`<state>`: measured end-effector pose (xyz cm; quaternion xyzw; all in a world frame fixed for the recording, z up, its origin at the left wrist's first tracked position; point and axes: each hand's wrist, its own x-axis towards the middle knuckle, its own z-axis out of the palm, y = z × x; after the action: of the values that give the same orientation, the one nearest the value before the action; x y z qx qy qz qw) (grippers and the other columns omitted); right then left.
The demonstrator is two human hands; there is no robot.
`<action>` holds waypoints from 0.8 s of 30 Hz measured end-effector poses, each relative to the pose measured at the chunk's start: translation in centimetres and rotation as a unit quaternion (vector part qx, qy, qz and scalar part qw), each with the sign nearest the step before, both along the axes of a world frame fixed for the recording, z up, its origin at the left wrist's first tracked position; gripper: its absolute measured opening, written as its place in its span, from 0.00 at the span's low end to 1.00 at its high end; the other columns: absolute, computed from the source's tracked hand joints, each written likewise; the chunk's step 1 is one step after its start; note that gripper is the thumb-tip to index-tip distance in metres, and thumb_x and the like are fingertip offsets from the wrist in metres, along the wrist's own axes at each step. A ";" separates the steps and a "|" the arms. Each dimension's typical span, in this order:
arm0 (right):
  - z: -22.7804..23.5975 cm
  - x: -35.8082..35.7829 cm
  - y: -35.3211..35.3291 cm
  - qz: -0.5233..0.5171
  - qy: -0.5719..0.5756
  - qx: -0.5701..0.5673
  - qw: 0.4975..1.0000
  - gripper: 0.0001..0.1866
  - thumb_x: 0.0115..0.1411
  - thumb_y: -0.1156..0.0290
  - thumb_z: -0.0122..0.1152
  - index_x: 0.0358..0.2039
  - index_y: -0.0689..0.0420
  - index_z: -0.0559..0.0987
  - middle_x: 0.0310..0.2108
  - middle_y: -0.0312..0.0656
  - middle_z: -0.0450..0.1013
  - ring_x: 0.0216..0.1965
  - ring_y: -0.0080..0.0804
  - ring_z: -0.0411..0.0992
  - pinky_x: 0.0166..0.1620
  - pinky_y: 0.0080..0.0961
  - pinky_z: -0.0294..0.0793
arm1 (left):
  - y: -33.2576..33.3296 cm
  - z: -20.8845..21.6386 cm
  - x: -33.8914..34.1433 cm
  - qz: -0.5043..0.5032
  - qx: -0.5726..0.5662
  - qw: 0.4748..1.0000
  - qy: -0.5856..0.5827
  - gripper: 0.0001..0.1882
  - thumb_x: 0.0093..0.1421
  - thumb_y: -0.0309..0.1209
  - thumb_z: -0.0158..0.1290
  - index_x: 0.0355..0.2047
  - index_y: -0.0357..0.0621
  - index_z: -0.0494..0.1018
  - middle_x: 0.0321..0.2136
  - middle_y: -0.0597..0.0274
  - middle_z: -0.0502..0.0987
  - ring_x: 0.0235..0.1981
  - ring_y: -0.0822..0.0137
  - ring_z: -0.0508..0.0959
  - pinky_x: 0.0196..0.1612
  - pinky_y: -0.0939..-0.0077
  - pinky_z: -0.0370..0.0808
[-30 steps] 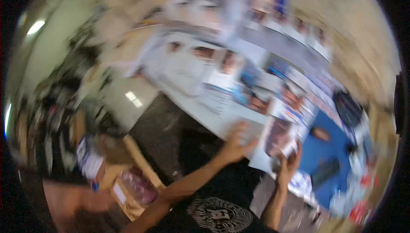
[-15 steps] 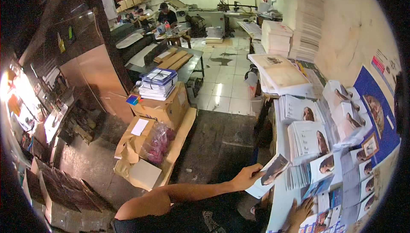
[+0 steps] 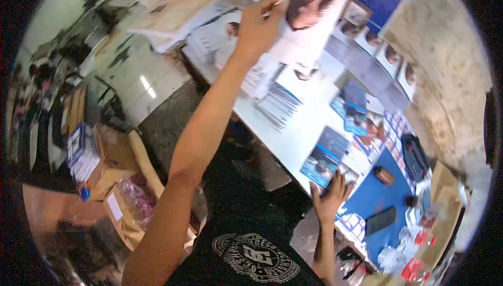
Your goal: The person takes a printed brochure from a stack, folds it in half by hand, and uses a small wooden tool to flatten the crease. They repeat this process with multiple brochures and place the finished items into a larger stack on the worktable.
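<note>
Portrait leaflet (image 3: 312, 13): pinched at left edge by left hand (image 3: 259, 30). Blue-black leaflet (image 3: 327, 150): near edge bordered by right hand (image 3: 329, 198), fingers splayed.

The raised sheet (image 3: 319, 29) is white, printed with a dark brown picture. The booklet (image 3: 327, 147) is near-black above and bright blue below. The tabletop (image 3: 277, 142) is white, the mat (image 3: 362, 194) plain blue, the phone (image 3: 381, 221) black, the small rounded object (image 3: 384, 175) brown and the bag (image 3: 415, 156) black. The shirt (image 3: 220, 265) is black with a round white print. The wall (image 3: 437, 61) is blotchy beige, the board (image 3: 385, 0) deep blue, and the wrapped bundle (image 3: 139, 197) purple.
</note>
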<state>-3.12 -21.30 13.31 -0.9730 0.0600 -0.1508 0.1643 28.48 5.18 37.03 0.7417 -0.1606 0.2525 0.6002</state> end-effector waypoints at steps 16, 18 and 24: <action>1.2 -0.9 -0.8 -0.042 -0.007 0.056 0.998 0.48 0.53 0.47 0.72 0.65 0.66 0.65 0.64 0.54 0.66 0.67 0.57 0.60 0.69 0.53 0.51 | -9.8 -19.2 -4.8 0.090 0.471 0.877 0.007 0.40 0.63 0.53 0.55 0.63 0.33 0.63 0.60 0.39 0.66 0.61 0.44 0.65 0.64 0.40 0.58; 1.3 -0.7 -1.3 -0.037 -0.004 0.052 0.998 0.48 0.53 0.48 0.72 0.67 0.63 0.64 0.64 0.51 0.67 0.66 0.55 0.62 0.69 0.53 0.51 | -9.5 -17.5 -6.1 0.094 0.399 0.906 -0.110 0.36 0.64 0.47 0.56 0.63 0.33 0.63 0.59 0.38 0.69 0.61 0.41 0.67 0.65 0.40 0.59; 0.7 1.8 -0.9 0.040 -0.007 -0.010 0.999 0.36 0.55 0.52 0.71 0.59 0.59 0.76 0.58 0.46 0.74 0.63 0.49 0.67 0.66 0.51 0.57 | -6.0 -19.9 -17.2 -0.113 0.113 0.955 0.249 0.34 0.63 0.41 0.61 0.61 0.31 0.64 0.56 0.42 0.73 0.52 0.51 0.76 0.54 0.61 0.75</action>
<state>-1.28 -22.17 14.00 -0.9751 0.0189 -0.1515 0.1608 11.30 -0.85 17.09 0.8212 -0.1164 -0.0291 0.5579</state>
